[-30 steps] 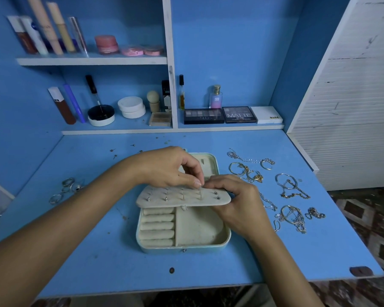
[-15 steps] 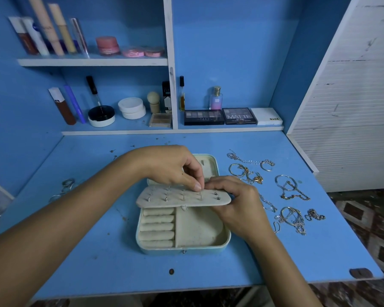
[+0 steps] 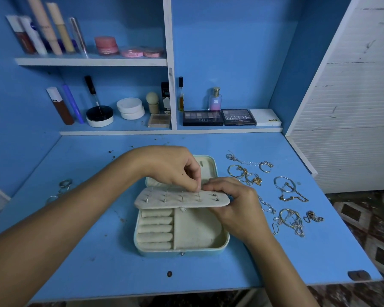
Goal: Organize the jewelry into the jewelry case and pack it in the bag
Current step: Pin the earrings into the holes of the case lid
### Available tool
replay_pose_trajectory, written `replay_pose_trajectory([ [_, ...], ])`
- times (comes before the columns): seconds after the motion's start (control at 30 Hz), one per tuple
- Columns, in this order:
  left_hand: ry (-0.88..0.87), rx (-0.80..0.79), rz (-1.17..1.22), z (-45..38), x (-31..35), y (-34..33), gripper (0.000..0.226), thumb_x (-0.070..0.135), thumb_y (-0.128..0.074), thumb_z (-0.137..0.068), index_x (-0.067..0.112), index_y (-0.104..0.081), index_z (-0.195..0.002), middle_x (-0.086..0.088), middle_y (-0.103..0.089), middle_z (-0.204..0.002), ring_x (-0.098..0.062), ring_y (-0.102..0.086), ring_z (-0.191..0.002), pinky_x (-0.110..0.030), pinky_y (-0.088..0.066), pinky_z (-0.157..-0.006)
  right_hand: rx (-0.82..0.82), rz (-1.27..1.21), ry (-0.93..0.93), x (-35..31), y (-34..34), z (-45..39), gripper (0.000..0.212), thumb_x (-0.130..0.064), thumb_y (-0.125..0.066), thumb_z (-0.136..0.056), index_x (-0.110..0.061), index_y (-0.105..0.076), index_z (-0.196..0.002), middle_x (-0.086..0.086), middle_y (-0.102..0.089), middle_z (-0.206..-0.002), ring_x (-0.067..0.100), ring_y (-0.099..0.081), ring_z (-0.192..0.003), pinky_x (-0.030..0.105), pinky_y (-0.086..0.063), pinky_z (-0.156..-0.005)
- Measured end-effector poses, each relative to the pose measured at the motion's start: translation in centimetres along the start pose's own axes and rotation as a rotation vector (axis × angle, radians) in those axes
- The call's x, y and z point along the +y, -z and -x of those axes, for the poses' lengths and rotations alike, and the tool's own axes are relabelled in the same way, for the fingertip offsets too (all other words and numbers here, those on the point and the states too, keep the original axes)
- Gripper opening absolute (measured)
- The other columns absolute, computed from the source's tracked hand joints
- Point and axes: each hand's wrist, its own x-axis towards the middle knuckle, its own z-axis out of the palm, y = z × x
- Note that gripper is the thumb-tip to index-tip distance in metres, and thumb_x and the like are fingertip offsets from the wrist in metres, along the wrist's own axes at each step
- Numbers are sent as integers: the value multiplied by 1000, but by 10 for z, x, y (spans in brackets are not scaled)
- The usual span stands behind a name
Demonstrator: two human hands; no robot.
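The blue painted desk carries everything, and the open pale-green jewelry case with cream lining sits at its middle; every place below is given from that case. The case's long axis runs away from the person, lid at the far end. Across it, crosswise, lies the cream padded earring panel, its long axis left to right, already studded with a row of small metal earrings. The near half of the case shows ring rolls on its left and a bare compartment on its right.

The left hand comes in over the far half of the case, fingers curled, thumb and forefinger pinching something tiny at the panel's upper edge, likely an earring post, though it is too small to be sure. The right hand wraps the panel's right end, fingers curled round it to steady it, fingertips meeting the left hand's.

The loose gold and silver chains and bangles lie on the desk to the right of the case, so the right hand is the nearer one for them. A few silver rings lie well to the left.

Beyond the case, on the low shelf, two dark eyeshadow palettes read "NUDES" and "MATTE"; a white box reads "NUDE"; a small perfume bottle is marked "SB".
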Motion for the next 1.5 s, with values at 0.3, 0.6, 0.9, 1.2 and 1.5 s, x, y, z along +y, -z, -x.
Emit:
replay_pose_trajectory([
  [0.3,4,4,-64,-3,5,4,6,28,-71,-81,32,-75,-81,20,-71,-78,-4,-65,-81,-39,-55,-88,-2,-13,-9,-1,0,-1,14,-21,-81,-75,-20,-80,-88,-16,-74,-92,6,-67,-97,17,-50,-82],
  [0.6,33,-36,-73,-8,7,3,6,23,-72,-74,28,-74,-77,16,-71,-76,-3,-62,-73,-41,-56,-87,12,8,22,0,-1,0,14,-18,-81,-74,-18,-80,-88,-18,-73,-91,2,-66,-97,14,-48,-84],
  [0.9,24,-40,-2,-7,1,3,9,22,-71,-79,31,-74,-78,19,-70,-77,0,-62,-77,-31,-52,-86,28,54,10,-2,0,-1,17,-26,-79,-75,-22,-78,-91,-16,-74,-90,5,-67,-93,23,-52,-80],
  [1.2,-93,500,463,22,-37,9,2,20,-71,-88,22,-71,-87,8,-72,-83,-4,-62,-80,-24,-48,-77,65,102,15,-18,-1,-4,75,-18,-86,-75,-51,-43,-127,-25,-61,-118,3,-63,-105,21,-50,-88],
  [1.5,2,1015,816,41,-75,-34,21,14,-51,-101,19,-68,-89,13,-70,-81,-4,-60,-76,-31,-45,-72,116,173,-38,-23,-5,-17,69,-31,-84,-77,-52,-38,-124,-21,-63,-116,6,-64,-96,35,-54,-87],
])
